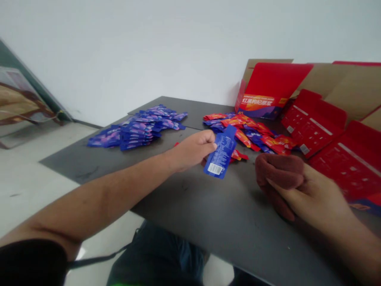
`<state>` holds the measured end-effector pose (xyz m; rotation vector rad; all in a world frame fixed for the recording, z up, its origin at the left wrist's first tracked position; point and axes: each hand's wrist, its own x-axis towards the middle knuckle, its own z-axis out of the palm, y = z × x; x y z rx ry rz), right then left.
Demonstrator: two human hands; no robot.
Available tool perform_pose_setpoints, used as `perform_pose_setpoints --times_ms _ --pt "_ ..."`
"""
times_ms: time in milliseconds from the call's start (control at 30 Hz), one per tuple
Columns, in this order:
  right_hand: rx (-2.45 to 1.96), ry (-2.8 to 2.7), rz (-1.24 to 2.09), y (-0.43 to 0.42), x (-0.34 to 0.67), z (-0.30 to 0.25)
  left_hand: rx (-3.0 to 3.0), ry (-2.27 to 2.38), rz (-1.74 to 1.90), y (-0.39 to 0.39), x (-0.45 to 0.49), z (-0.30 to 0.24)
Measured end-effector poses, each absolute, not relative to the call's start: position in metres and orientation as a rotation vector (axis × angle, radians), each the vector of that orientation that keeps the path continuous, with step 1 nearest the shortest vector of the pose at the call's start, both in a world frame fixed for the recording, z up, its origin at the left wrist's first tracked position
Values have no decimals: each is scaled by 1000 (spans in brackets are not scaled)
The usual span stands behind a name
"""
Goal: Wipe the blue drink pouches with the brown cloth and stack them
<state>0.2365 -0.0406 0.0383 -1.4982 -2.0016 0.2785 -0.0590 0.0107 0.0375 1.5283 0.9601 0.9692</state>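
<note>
My left hand [198,149] pinches a blue sachet [220,157] by its side edge, above the middle of the table. The sachet's printed back, with a white barcode near its bottom, faces me. On the right, my right hand [309,186] is closed around a reddish-brown cloth [279,172] that hangs over the tabletop. A heap of red and blue sachets [253,133] lies behind the held sachet. To the left, many blue sachets [143,125] form a spread-out, overlapping pile.
Red printed cartons [315,123] with raised flaps line the right side of the dark table [190,202]. A red and blue box [264,95] stands at the back by the white wall. A wooden chair [25,103] is at far left.
</note>
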Motion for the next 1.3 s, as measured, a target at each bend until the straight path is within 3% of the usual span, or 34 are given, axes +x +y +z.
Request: perform_pose_setpoints --times_ms 333,600,900,1300 --pt "-1567 -1935 377 -52 226 40 2401 1723 1051 -72 -194 44" --pt "-1619 -1915 425 -53 223 35 2537 2017 711 -131 -271 1" --pt "-1628 -1982 319 -40 227 28 2882 2216 -104 -91 -287 7" --pt "-1555 -2062 311 -41 229 27 2710 2229 -204 -42 -295 9"
